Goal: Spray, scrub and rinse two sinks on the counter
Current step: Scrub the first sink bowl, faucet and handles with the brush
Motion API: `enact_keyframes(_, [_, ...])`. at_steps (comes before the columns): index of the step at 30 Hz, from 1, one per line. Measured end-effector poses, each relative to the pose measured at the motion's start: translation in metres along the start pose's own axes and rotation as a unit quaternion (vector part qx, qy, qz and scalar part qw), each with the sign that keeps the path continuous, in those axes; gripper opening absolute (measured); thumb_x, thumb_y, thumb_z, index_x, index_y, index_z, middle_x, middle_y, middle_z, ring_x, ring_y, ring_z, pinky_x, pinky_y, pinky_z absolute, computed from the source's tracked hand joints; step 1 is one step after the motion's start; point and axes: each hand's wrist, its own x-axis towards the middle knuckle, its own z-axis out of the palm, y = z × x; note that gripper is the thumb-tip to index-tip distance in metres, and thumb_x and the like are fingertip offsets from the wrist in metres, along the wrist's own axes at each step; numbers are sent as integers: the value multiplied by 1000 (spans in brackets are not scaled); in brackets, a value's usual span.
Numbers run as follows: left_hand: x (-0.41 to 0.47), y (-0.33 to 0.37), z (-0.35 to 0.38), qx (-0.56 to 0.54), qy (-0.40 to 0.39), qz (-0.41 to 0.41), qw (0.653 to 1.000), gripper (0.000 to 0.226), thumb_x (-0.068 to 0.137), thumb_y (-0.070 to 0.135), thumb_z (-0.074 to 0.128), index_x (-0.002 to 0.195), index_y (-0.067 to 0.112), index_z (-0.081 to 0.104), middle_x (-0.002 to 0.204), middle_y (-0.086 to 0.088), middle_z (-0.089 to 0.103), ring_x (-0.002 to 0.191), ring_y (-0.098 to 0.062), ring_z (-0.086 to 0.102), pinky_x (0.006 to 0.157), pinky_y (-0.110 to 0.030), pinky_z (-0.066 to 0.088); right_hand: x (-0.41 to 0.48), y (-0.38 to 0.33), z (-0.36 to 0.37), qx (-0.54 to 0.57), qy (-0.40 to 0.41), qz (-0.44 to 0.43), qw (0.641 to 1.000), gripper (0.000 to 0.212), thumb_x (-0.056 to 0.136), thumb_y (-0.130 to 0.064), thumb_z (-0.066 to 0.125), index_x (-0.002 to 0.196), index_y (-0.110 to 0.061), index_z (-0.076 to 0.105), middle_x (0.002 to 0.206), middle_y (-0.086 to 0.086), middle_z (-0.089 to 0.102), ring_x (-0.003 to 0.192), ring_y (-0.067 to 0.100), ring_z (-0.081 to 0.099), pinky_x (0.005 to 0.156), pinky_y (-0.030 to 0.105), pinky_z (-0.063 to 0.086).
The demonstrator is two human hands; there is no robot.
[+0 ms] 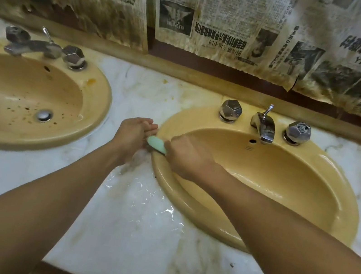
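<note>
right hand [185, 159] gripped a brush [156, 144] on the right sink [176, 196], at its left rim; left hand [134, 134] lay open on the counter [134, 236] beside it. short, firm strokes along the seam would suit.

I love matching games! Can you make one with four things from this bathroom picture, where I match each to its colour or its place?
Things:
1. left sink
2. brush
3. newspaper
4. counter

Clues:
A. pale green handle
B. hangs on the wall
C. white marble, wet
D. yellow, with dark specks in its bowl

Pairs: 1-D, 2-A, 3-B, 4-C.
</note>
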Motion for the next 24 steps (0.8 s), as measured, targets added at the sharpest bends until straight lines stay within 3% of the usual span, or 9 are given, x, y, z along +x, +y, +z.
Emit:
enact_keyframes(5, [-23, -4, 6, 139, -40, 43, 989, 39, 97, -4, 48, 132, 10, 60, 123, 2, 67, 114, -16, 64, 105, -36, 52, -59, 3, -3, -56, -8, -70, 996, 16, 99, -18, 49, 110, -15, 60, 94, 3, 60, 68, 31, 44, 47, 35, 8])
enact_keyframes(8, [-40, -13, 10, 223, -47, 62, 972, 34, 87, -2, 40, 97, 23, 62, 102, 5, 69, 98, -19, 64, 89, -35, 50, -102, -1, -11, -74, -23, -86, 993, 26, 109, -29, 36, 118, -15, 56, 105, 3, 62, 77, 33, 55, 48, 35, 8])
enact_keyframes(10, [-48, -19, 10, 265, -57, 77, 959, 33, 76, 6, 36, 97, 18, 60, 100, -7, 68, 97, -33, 63, 80, -39, 50, -119, -5, -12, -94, -19, -83, 992, 35, 110, -42, 33, 115, -18, 58, 100, 1, 63, 77, 32, 62, 48, 33, 7])
enact_keyframes(13, [-58, -20, 12, 293, -65, 85, 950, 39, 79, 5, 37, 109, 19, 58, 106, -5, 65, 96, -25, 61, 76, -38, 54, -113, -13, -4, -76, 6, -4, 997, 38, 104, -50, 44, 85, -21, 57, 74, -2, 53, 58, 28, 54, 45, 31, 5])
enact_keyframes(15, [-67, -20, 15, 321, -65, 84, 941, 32, 84, 3, 39, 109, 16, 55, 104, -4, 62, 90, -21, 58, 67, -33, 46, -105, -15, 3, -29, 21, 20, 999, 29, 102, -42, 50, 84, -19, 55, 71, -4, 43, 61, 30, 53, 46, 32, 8])
enact_keyframes(18, [-80, -24, 12, 393, -77, 103, 911, 20, 89, 7, 44, 103, 12, 57, 102, -4, 61, 92, -27, 57, 66, -31, 41, -127, 3, 7, 32, -19, 72, 997, 19, 98, -30, 50, 92, -16, 60, 78, -1, 47, 67, 28, 48, 49, 33, 22])
enact_keyframes(21, [-95, -34, 10, 466, -100, 168, 863, 41, 97, 8, 46, 136, 8, 56, 135, -9, 60, 124, -31, 56, 93, -34, 46, -189, 42, 7, 110, -70, 208, 969, 20, 95, -32, 54, 101, -22, 70, 90, 4, 61, 78, 26, 57, 63, 37, 47])
enact_keyframes(24, [-112, -47, 23, 491, -152, 208, 832, 43, 100, 11, 47, 143, 9, 53, 148, -9, 55, 135, -29, 51, 108, -34, 40, -260, 64, 2, 259, 46, 373, 890, 29, 96, -30, 63, 122, -22, 75, 111, 3, 74, 104, 26, 65, 86, 34, 53])
